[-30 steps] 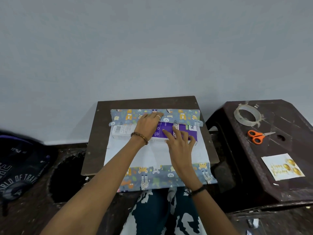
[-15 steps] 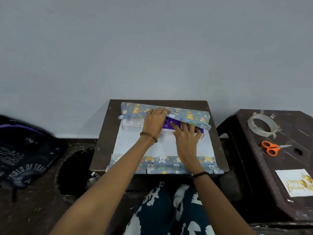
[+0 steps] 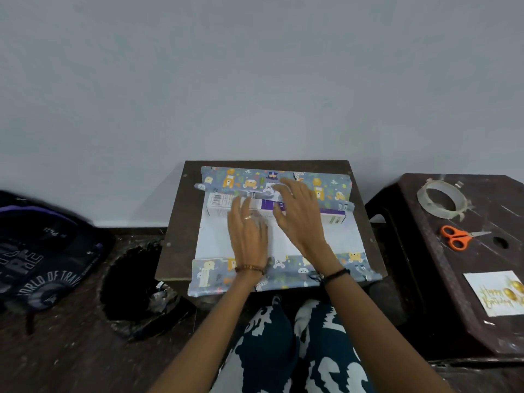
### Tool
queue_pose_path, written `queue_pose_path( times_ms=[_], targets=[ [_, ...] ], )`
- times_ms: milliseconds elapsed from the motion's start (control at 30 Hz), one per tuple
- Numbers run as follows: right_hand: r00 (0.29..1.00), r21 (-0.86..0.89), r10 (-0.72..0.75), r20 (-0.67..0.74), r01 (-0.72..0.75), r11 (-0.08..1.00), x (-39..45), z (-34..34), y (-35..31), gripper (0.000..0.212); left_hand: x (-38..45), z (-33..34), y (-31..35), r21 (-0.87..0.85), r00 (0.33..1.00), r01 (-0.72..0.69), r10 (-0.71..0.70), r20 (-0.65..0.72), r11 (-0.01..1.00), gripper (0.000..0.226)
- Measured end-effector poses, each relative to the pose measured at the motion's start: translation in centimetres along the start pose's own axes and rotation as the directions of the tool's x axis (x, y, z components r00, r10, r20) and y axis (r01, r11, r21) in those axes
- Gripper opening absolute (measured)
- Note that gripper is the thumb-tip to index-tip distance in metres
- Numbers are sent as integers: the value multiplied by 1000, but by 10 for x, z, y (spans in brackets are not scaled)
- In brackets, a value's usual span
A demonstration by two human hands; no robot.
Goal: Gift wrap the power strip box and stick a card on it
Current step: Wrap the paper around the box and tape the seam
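The white and purple power strip box (image 3: 224, 204) lies across the wrapping paper (image 3: 334, 239), which is spread white side up on a small brown table (image 3: 177, 222). The paper's far edge, printed with cartoon animals on blue, folds over the box's far side. My left hand (image 3: 248, 236) lies flat on the white paper, fingers reaching the box's near side. My right hand (image 3: 300, 214) spreads over the box's middle, fingertips touching the folded printed edge. The birthday card (image 3: 493, 293) lies on a dark stool at the right.
On the dark stool (image 3: 425, 251) sit a roll of clear tape (image 3: 442, 198) and orange scissors (image 3: 456, 241). A black bin with a bag (image 3: 136, 290) stands left of the table, and a dark backpack (image 3: 42, 251) lies further left. A grey wall rises behind.
My left hand has slid back from the folded far edge onto the white paper. My right hand has moved forward over the box to the folded edge. The camera view has shifted.
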State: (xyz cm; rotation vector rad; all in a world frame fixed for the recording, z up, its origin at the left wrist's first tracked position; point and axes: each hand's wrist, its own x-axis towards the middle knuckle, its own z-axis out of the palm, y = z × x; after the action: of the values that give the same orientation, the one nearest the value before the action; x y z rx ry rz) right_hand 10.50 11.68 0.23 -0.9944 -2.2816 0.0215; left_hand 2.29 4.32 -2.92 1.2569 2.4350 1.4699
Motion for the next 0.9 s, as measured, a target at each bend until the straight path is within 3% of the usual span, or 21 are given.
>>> queue_pose_path(
  times_ms=[100,167,333,633,900],
  targets=[
    [907,1,71,416,-78,997,7,7,3,64,-5,-1,-13,32,949,313,-314,19,949,78],
    [859,-66,101,502,-78,995,5,13,7,66,2,-4,-18,54,878,476,-478,41,878,92],
    [882,-73,107,458,-83,994,-7,10,8,57,13,-4,-23,-44,823,568,-566,54,822,105],
    [933,-17,100,346,-100,995,-24,5,9,47,7,-10,-23,-163,835,543,-550,5,824,95],
    [922,-25,130,364,-130,991,-28,1,6,43,7,-12,-22,-153,848,520,-529,-22,840,90]
  ],
)
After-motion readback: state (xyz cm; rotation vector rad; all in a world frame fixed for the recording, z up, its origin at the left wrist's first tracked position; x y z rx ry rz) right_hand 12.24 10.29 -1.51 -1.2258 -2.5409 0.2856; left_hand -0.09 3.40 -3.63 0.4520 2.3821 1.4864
